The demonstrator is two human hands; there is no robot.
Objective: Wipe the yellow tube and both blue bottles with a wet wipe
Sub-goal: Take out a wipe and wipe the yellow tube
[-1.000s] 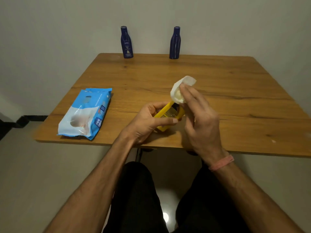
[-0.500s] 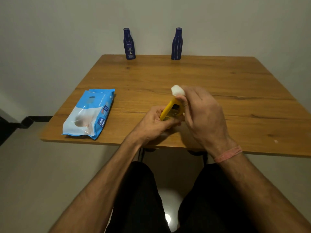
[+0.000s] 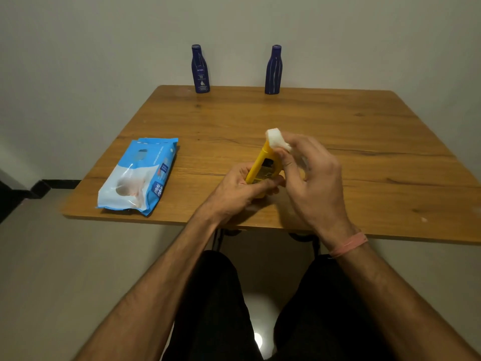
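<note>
Yellow tube [image 3: 264, 166] sits gripped at its lower end by the left hand [image 3: 240, 187], near the table's [image 3: 377, 152] six o'clock edge; the right hand [image 3: 309, 173] pinches the wet wipe [image 3: 276, 138] against its upper end; wiping well probably means firm strokes while rotating the tube; both blue bottles [image 3: 200, 69] wait at twelve o'clock.

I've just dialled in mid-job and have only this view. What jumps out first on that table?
The two hands at the near edge: the left hand grips a yellow tube tilted up and away, while the right hand presses a white wet wipe to its top end. Two blue bottles stand upright, apart, at the far edge by the wall. A blue wipes pack lies flat near the left corner.
</note>
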